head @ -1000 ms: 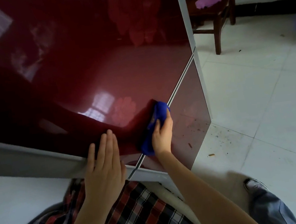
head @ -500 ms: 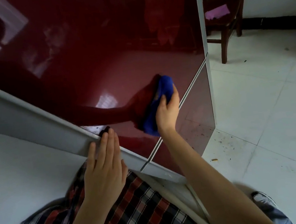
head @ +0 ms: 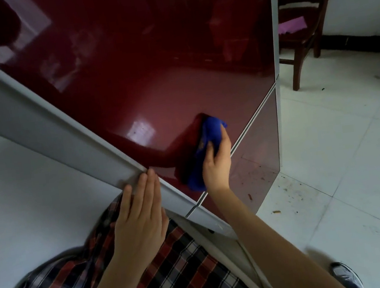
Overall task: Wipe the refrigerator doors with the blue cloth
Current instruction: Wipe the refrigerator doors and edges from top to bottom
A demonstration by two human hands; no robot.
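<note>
Both hands are working: the right hand (head: 216,162) is gripping the blue cloth (head: 205,151), pressing it low on the upper red door (head: 161,63); the left hand (head: 140,213), flat and empty, is bracing its grey edge (head: 63,141). Wiping the lower door (head: 258,159) is probably coming next.

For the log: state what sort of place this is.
Probably a home kitchen or dining area: a glossy dark red refrigerator door, a wooden chair behind it, and a white tiled floor.

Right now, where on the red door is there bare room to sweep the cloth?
Free: the upper door above the blue cloth, up to the chair-side edge. Crowded: the lower corner, where the right hand, left hand and door seam meet.
</note>
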